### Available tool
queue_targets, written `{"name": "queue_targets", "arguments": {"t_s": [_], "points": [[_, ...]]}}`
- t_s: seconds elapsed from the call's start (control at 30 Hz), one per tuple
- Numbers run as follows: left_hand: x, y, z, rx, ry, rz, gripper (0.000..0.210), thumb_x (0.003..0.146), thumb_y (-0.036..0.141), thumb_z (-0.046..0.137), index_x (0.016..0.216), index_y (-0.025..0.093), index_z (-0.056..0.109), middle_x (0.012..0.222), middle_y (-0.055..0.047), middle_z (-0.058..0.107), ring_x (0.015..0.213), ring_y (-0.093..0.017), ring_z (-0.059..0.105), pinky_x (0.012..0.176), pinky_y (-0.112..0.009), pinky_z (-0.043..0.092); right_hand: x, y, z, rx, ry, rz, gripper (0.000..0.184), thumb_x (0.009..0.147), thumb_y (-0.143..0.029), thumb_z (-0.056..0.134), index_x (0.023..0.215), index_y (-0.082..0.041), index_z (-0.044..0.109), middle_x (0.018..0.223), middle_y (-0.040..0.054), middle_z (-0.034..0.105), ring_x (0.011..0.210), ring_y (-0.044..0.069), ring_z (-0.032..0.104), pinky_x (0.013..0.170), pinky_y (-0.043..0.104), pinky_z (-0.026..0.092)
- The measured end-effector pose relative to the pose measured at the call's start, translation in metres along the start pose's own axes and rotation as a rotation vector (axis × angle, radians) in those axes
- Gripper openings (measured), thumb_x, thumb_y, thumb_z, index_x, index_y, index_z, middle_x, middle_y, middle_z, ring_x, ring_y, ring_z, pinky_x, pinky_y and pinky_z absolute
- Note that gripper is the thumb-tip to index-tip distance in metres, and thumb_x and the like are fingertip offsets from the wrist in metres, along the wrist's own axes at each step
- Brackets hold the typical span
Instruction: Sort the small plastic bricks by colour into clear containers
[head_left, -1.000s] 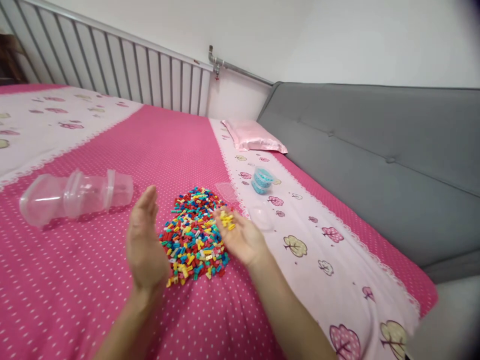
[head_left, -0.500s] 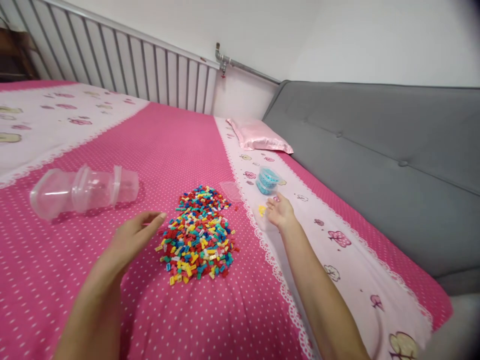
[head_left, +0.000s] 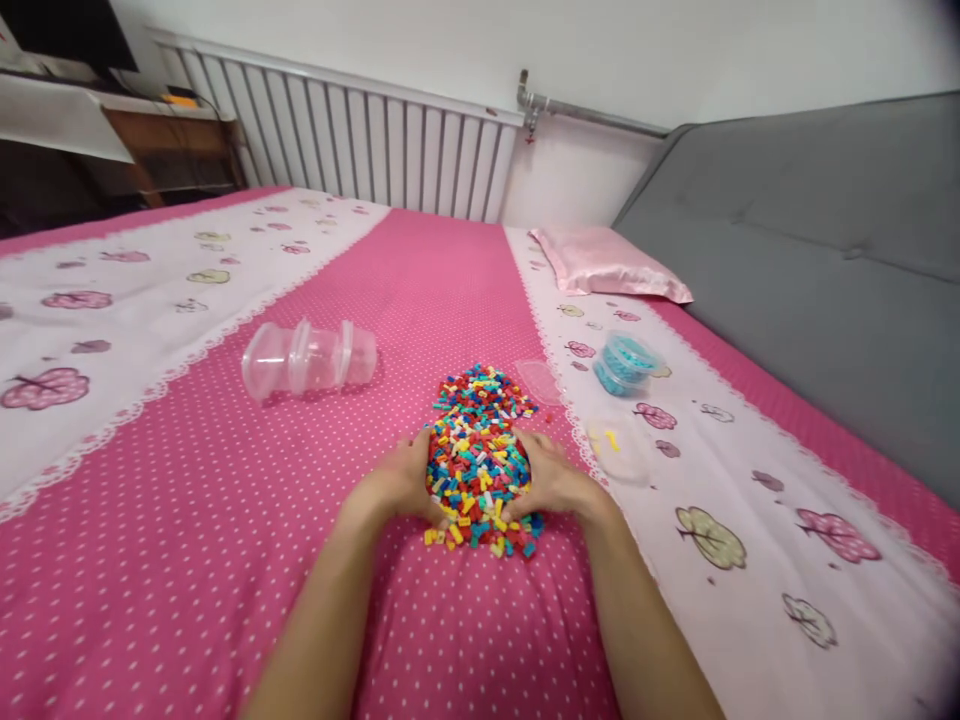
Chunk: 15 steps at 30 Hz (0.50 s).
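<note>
A heap of small multicoloured plastic building bricks (head_left: 480,460) lies on the pink dotted bedsheet (head_left: 480,640). My left hand (head_left: 409,480) presses against the heap's left side, fingers spread and thumb toward the front. On the opposite side my right hand (head_left: 551,478) touches the bricks in the same way, also open. Some bricks are hidden behind the fingers. Just right of my right hand lies a clear lid (head_left: 630,462) with a few yellow bricks (head_left: 611,440) on it.
Clear nested plastic tubs (head_left: 311,360) lie on their side at the left. A clear container of turquoise pieces (head_left: 626,362) stands at the right, and another clear lid (head_left: 541,380) lies behind the heap. Farther back are a pink pillow (head_left: 607,262) and a grey headboard (head_left: 810,200).
My right hand has come left from beside the yellow bricks to the heap. My left hand has moved in against its left side. The view has swung left.
</note>
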<state>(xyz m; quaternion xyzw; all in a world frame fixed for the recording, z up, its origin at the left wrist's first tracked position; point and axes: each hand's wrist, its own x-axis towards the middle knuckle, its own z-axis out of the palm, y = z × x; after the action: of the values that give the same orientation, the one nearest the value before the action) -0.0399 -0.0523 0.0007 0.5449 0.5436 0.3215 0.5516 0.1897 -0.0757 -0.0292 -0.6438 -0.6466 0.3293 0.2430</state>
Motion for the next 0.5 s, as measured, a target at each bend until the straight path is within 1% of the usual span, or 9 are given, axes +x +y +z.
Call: {"name": "queue_targets", "arguments": {"t_s": [0.07,0.13,0.23,0.3,0.33,0.4,0.43,0.5], "points": [[0.001,0.0,0.007,0.084,-0.02,0.025,0.088,0.011,-0.004,0.073,0.095,0.021,0.058,0.104,-0.011,0.058,0.12,-0.039,0.038,0.099,-0.043,0.028,0.005,0.006,0.008,-0.003,-0.031,-0.001,0.125,0.02,-0.034,0.083,0.134,-0.021,0.033,0.127,0.0138,0.038,0.121,0.033,0.034,0.099,0.047,0.029],[0.004,-0.003,0.013,0.061,-0.045,0.072,0.091,0.013,-0.004,0.074,0.099,0.021,0.057,0.108,-0.011,0.056,0.12,-0.038,0.038,0.099,-0.043,0.028,0.008,0.006,0.014,0.042,-0.032,-0.03,0.125,0.024,-0.03,0.083,0.136,-0.021,0.028,0.131,0.0138,0.034,0.123,0.032,0.033,0.1,0.046,0.029],[0.011,-0.012,0.024,0.017,-0.118,0.176,0.092,0.023,0.001,0.076,0.11,0.02,0.054,0.113,-0.011,0.056,0.117,-0.033,0.042,0.099,-0.042,0.03,0.012,-0.001,0.021,0.164,-0.024,-0.132,0.115,0.035,-0.021,0.08,0.136,-0.021,0.025,0.133,0.0134,0.034,0.124,0.03,0.034,0.102,0.044,0.028],[0.017,-0.018,0.03,0.025,-0.168,0.252,0.092,0.03,0.006,0.077,0.117,0.019,0.05,0.12,-0.01,0.053,0.116,-0.03,0.045,0.1,-0.04,0.03,0.014,-0.005,0.024,0.29,-0.036,-0.231,0.109,0.041,-0.017,0.077,0.136,-0.021,0.025,0.133,0.0121,0.037,0.121,0.027,0.039,0.102,0.042,0.03],[0.019,-0.019,0.033,0.021,-0.175,0.28,0.091,0.034,0.008,0.077,0.119,0.018,0.049,0.122,-0.01,0.051,0.115,-0.029,0.045,0.1,-0.04,0.031,0.014,-0.007,0.024,0.359,-0.039,-0.273,0.106,0.043,-0.015,0.075,0.136,-0.022,0.025,0.133,0.0111,0.039,0.119,0.026,0.042,0.101,0.041,0.031],[0.023,-0.019,0.038,-0.022,-0.146,0.317,0.085,0.041,0.011,0.077,0.121,0.018,0.049,0.123,-0.01,0.052,0.114,-0.027,0.047,0.1,-0.038,0.031,0.015,-0.01,0.024,0.461,-0.004,-0.314,0.099,0.048,-0.014,0.072,0.135,-0.024,0.026,0.132,0.0092,0.042,0.116,0.024,0.046,0.1,0.04,0.034],[0.023,-0.018,0.04,-0.054,-0.116,0.329,0.081,0.045,0.012,0.076,0.121,0.018,0.049,0.121,-0.009,0.053,0.113,-0.026,0.047,0.1,-0.038,0.031,0.016,-0.011,0.023,0.481,0.039,-0.32,0.095,0.051,-0.014,0.071,0.135,-0.024,0.028,0.132,0.0085,0.042,0.116,0.023,0.046,0.1,0.04,0.034],[0.023,-0.012,0.042,-0.113,-0.045,0.356,0.071,0.051,0.011,0.073,0.118,0.02,0.052,0.12,-0.008,0.055,0.114,-0.024,0.048,0.101,-0.036,0.03,0.017,-0.014,0.02,0.454,0.157,-0.331,0.087,0.055,-0.012,0.067,0.133,-0.024,0.032,0.133,0.0075,0.042,0.119,0.022,0.043,0.101,0.04,0.032]]}}
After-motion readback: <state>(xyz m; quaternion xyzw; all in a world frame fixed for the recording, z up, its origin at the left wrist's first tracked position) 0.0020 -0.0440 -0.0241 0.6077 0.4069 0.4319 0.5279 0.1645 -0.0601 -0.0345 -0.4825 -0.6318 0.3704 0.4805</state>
